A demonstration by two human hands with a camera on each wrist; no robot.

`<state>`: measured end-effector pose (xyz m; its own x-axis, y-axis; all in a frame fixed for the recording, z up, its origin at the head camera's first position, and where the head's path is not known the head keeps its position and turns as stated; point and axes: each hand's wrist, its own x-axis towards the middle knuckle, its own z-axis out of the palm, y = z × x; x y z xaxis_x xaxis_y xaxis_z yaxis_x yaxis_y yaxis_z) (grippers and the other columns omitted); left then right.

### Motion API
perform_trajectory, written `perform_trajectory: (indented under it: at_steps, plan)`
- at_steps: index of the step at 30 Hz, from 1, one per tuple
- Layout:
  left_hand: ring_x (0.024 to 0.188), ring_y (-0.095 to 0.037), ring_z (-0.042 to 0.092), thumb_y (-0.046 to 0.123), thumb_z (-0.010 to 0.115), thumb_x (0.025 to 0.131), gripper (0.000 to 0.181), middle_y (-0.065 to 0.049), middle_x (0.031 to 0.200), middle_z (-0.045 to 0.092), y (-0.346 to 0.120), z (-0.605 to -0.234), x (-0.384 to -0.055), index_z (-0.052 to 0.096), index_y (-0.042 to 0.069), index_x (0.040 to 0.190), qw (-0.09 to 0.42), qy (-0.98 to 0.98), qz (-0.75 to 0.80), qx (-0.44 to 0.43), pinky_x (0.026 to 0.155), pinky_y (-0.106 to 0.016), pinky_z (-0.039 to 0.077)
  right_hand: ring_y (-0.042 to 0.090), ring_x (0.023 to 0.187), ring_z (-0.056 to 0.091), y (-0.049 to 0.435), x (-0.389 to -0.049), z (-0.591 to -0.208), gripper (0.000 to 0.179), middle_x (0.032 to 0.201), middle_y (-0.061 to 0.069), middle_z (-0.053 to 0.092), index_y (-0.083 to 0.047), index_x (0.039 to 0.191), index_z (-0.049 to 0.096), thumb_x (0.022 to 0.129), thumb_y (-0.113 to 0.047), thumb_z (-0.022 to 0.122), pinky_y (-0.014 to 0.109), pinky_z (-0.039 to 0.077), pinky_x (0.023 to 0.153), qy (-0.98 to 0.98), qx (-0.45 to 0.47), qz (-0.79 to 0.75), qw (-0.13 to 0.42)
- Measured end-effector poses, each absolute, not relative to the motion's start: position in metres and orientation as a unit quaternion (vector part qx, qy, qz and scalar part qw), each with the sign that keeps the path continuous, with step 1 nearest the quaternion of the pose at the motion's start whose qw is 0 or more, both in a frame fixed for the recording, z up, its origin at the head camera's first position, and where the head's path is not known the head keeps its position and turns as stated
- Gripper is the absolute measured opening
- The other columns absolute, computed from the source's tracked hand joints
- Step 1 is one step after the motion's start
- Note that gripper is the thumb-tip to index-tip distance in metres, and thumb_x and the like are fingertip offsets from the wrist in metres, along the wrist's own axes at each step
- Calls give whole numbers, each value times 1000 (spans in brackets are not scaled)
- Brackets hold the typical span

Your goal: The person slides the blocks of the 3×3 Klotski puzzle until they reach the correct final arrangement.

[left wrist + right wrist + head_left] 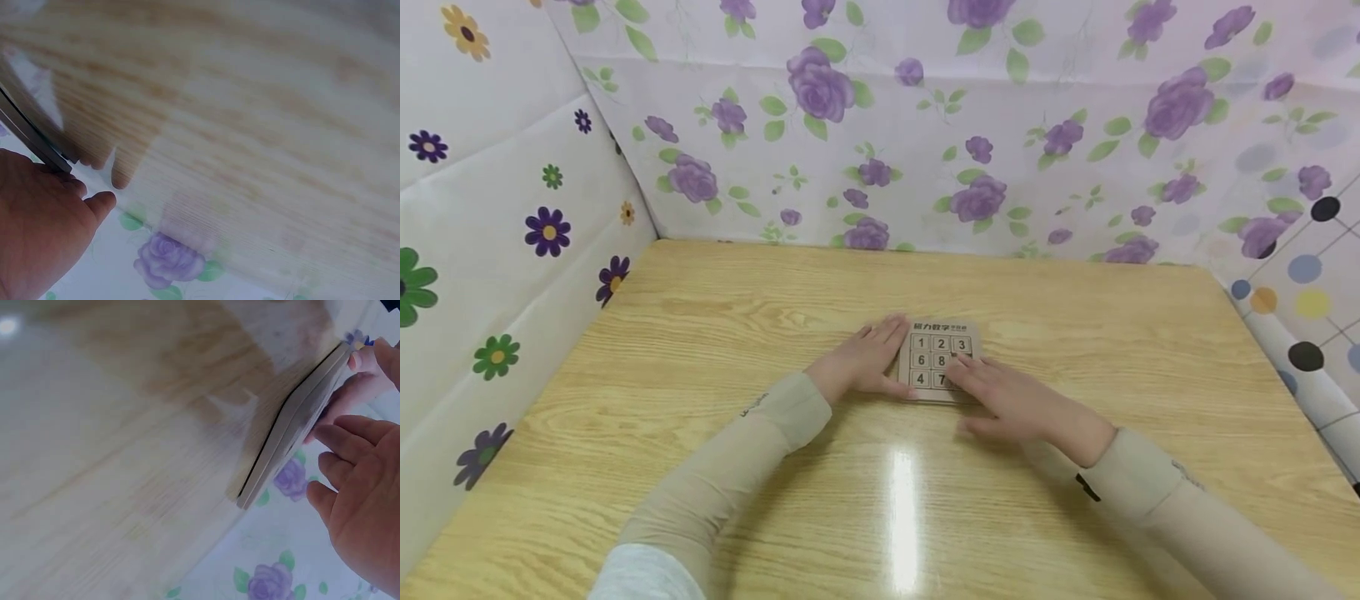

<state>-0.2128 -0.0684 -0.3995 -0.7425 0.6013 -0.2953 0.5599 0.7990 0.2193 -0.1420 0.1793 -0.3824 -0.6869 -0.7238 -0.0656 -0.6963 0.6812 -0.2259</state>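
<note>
A flat square number puzzle point(942, 397) with numbered tiles lies on the table; the visible tiles read 1, 2, 3, 6, 8, 4 and 7. My left hand point(868, 358) holds its left side, with fingers along the upper left edge and thumb at the lower left corner. Over the puzzle's lower right part reaches my right hand point(1011, 400), its fingertips on or just above the tiles and hiding some of them. In the right wrist view, the right hand point(369, 481) has loosely bent fingers beside the puzzle's edge point(281, 437).
The wood-grain table point(737, 308) extends around the puzzle and reflects a bright light strip point(902, 517). A purple-flowered cloth point(910, 125) hangs behind its far edge. Patterned cloths stand at the left point(467, 208) and the right point(1311, 333).
</note>
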Motion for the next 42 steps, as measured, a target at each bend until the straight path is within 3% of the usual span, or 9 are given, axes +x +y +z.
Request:
perform_trajectory:
  at_steps: [7, 22, 27, 42]
  plan:
    - [148, -21, -4, 74, 55, 77, 117, -9, 161, -7, -68, -402, -214, -5, 6, 152, 178, 932, 52, 311, 121, -41, 6, 35, 142, 25, 164, -153, -384, 76, 152, 18, 33, 1, 147, 32, 91, -42, 60, 52, 19, 117, 913, -387, -89, 96]
    - [148, -21, -4, 72, 57, 78, 117, -10, 160, -6, -69, -398, -214, -4, 5, 152, 182, 932, 58, 307, 121, -42, 6, 40, 138, 31, 187, -152, -381, 70, 149, 23, 35, 0, 145, 36, 91, -36, 62, 55, 25, 114, 924, -355, -99, 102]
    - [148, -22, -3, 71, 57, 78, 117, -10, 160, -5, -68, -400, -214, -4, 5, 152, 179, 931, 55, 312, 121, -43, 7, 37, 140, 30, 179, -154, -380, 73, 148, 19, 39, 0, 144, 36, 90, -39, 63, 52, 23, 116, 918, -377, -88, 87]
    - [148, -21, -4, 74, 55, 77, 118, -9, 161, -6, -68, -402, -215, -5, 6, 152, 179, 933, 50, 310, 121, -42, 6, 35, 142, 26, 153, -165, -384, 77, 152, 19, 32, 1, 147, 31, 90, -43, 61, 52, 20, 117, 903, -405, -88, 110]
